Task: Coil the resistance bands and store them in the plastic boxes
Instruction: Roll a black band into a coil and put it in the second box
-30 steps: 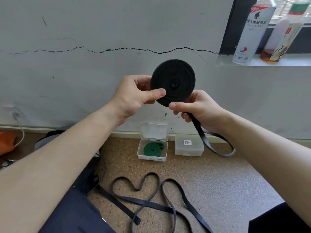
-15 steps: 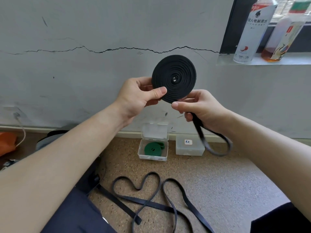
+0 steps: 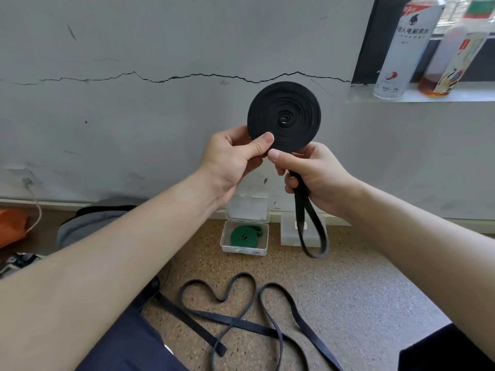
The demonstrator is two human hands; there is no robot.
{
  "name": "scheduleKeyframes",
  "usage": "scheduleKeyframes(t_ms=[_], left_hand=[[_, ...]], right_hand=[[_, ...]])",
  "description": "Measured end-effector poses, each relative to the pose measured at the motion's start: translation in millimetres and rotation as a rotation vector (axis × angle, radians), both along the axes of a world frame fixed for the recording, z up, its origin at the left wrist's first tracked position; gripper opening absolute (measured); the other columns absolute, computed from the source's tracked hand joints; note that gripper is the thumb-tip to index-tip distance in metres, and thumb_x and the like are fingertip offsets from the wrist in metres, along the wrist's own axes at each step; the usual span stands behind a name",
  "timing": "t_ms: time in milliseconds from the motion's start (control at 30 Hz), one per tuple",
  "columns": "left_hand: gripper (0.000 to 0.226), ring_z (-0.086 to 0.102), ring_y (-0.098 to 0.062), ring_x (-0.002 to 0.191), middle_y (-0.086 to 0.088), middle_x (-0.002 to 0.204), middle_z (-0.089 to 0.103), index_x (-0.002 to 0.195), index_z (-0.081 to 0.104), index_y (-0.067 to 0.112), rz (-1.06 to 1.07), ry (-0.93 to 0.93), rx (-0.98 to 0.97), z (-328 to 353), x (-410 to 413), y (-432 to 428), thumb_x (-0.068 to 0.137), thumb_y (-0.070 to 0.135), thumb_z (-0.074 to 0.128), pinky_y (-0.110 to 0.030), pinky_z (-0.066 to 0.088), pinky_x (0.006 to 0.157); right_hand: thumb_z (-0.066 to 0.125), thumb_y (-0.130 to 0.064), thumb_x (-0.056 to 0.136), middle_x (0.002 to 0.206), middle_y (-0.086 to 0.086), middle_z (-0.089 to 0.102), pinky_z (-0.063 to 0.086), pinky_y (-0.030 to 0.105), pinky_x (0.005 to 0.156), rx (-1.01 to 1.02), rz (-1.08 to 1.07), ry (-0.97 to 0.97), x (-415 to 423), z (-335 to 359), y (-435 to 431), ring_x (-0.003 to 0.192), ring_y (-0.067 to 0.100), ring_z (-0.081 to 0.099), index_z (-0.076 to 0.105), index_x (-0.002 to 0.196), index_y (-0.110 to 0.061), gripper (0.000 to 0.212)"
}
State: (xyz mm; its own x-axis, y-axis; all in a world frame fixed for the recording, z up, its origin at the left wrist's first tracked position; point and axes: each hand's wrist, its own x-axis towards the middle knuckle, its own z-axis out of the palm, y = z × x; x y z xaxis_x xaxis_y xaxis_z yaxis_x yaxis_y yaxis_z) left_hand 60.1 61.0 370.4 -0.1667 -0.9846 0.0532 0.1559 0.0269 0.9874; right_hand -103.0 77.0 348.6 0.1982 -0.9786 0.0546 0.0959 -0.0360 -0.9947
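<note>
Head view: the black coil (image 3: 284,116) is pinched at its lower edge by the left hand (image 3: 230,159) — its loose tail (image 3: 300,199) is gripped just below by the right hand (image 3: 318,172) and hangs straight down toward the closed box (image 3: 290,238).

two coiled bands, black (image 3: 284,116) and green (image 3: 242,236); two plastic boxes (image 3: 242,251) (image 3: 290,235); two bottles (image 3: 404,49) (image 3: 455,54)

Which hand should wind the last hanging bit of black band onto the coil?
Probably the right hand: it grips the loose tail below the coil, while the left hand pinches the coil's rim.
</note>
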Motion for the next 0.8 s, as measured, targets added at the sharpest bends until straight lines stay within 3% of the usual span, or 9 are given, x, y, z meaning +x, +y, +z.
scheduleKeyframes(t_ms=[267, 333, 467, 533, 800], left_hand=[[0.016, 0.064, -0.007, 0.074, 0.0, 0.087, 0.074, 0.1, 0.075, 0.018, -0.032, -0.394, -0.225, 9, 26, -8, 0.086, 0.011, 0.076, -0.02, 0.053, 0.067], [0.015, 0.063, -0.008, 0.076, -0.002, 0.09, 0.072, 0.1, 0.074, 0.017, -0.048, -0.352, -0.202, 8, 25, -6, 0.087, 0.01, 0.074, -0.021, 0.053, 0.068], [0.014, 0.065, -0.013, 0.083, -0.004, 0.098, 0.072, 0.1, 0.071, 0.016, -0.112, 0.053, 0.012, 2, 8, 3, 0.091, 0.006, 0.066, -0.025, 0.052, 0.075], [0.012, 0.063, -0.018, 0.086, -0.01, 0.099, 0.069, 0.098, 0.07, 0.012, -0.094, 0.127, 0.01, -2, 0, 3, 0.091, 0.003, 0.066, -0.028, 0.052, 0.079], [0.018, 0.066, -0.014, 0.087, -0.01, 0.102, 0.074, 0.107, 0.074, 0.01, -0.019, -0.119, -0.102, 6, 13, -4, 0.089, 0.011, 0.072, -0.023, 0.051, 0.072]], right_hand=[[0.08, -0.019, 0.08, 0.065, -0.001, 0.057, 0.04, 0.025, 0.051, -0.008, 0.064, 0.188, -21, 2, -2, 0.051, 0.013, 0.045, 0.069, 0.082, -0.014, 0.012], [0.08, -0.022, 0.078, 0.067, 0.0, 0.056, 0.04, 0.026, 0.052, -0.02, 0.093, 0.18, -18, 0, -1, 0.051, 0.013, 0.045, 0.066, 0.083, -0.013, 0.017], [0.075, -0.018, 0.086, 0.067, 0.002, 0.056, 0.038, 0.027, 0.051, -0.028, 0.032, 0.035, -5, 5, 0, 0.049, 0.012, 0.044, 0.065, 0.088, -0.01, 0.013], [0.074, -0.019, 0.089, 0.067, 0.003, 0.054, 0.038, 0.027, 0.051, -0.017, -0.003, -0.025, 1, 6, 2, 0.05, 0.012, 0.044, 0.065, 0.091, -0.009, 0.014], [0.076, -0.017, 0.087, 0.066, 0.002, 0.059, 0.042, 0.025, 0.05, -0.009, -0.011, 0.048, 0, 9, 3, 0.049, 0.012, 0.048, 0.068, 0.084, -0.012, 0.01]])
